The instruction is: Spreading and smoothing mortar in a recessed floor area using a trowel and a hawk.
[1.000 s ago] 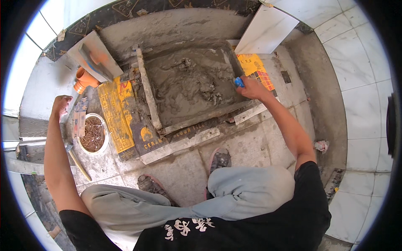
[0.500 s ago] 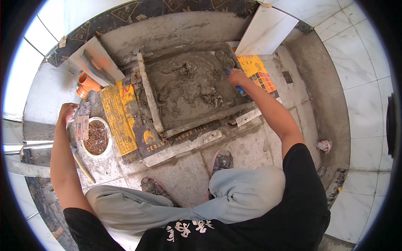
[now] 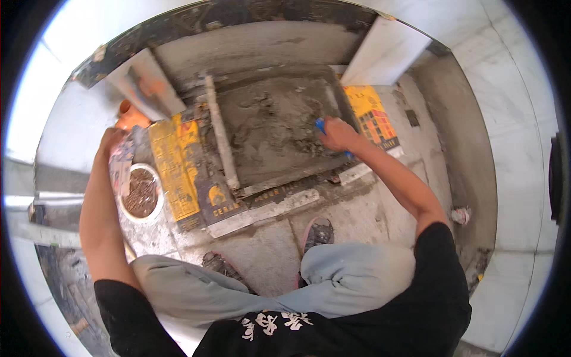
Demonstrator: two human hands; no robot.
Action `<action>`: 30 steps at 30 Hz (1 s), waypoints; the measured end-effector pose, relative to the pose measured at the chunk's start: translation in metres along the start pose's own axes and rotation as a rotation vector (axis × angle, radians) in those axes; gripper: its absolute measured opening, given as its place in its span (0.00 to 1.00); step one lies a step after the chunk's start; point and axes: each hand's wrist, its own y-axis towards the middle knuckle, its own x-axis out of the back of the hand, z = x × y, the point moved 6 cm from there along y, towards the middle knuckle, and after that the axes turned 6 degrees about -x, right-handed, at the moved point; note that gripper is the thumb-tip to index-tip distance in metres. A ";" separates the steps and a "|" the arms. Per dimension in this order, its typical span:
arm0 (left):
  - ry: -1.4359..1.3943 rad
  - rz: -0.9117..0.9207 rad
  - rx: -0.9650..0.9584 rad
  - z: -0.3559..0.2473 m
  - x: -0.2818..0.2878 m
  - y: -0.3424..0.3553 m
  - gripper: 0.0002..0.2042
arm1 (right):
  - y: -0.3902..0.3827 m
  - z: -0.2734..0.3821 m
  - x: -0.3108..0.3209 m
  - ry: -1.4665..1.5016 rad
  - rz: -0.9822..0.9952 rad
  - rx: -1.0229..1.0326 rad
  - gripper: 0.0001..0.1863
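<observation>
Blue handle (image 3: 320,125) gripped in right hand (image 3: 339,135), over right part of mortar (image 3: 267,128) in trough (image 3: 220,137). Left hand (image 3: 113,140) blurred, near orange pipe (image 3: 132,118); whether anything is held cannot be told. Capital lettering (image 3: 226,210) printed on yellow-and-black card (image 3: 172,163) beside trough; white characters (image 3: 270,326) printed on black shirt (image 3: 369,321).

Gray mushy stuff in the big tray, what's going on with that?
The person's right hand grips a blue handle over the lumpy gray mix in the tray; the tool's far end can't be made out. The left hand is off to the left, by an orange pipe piece, too blurry to tell if it holds anything. Nearer the person, a white bucket of thin brown bits sits on the floor.
</observation>
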 end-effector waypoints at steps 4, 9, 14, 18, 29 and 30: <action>0.232 -0.082 -0.168 -0.021 0.024 0.016 0.17 | -0.004 0.027 -0.017 -0.065 0.038 -0.143 0.19; -0.505 0.130 0.118 -0.069 -0.039 -0.005 0.14 | -0.019 0.045 -0.002 -0.231 0.087 0.027 0.20; -0.907 0.226 0.041 -0.147 -0.084 -0.025 0.15 | -0.019 0.029 -0.008 -0.220 0.028 -0.001 0.13; -0.999 0.121 0.128 -0.148 -0.077 -0.039 0.16 | -0.038 0.070 0.014 -0.174 0.046 0.069 0.12; -0.801 0.208 0.036 -0.131 -0.071 -0.080 0.17 | -0.040 -0.010 -0.028 0.640 0.474 -0.409 0.13; -1.155 0.714 0.288 -0.107 -0.027 -0.098 0.19 | -0.032 0.007 -0.035 0.725 0.526 -0.364 0.12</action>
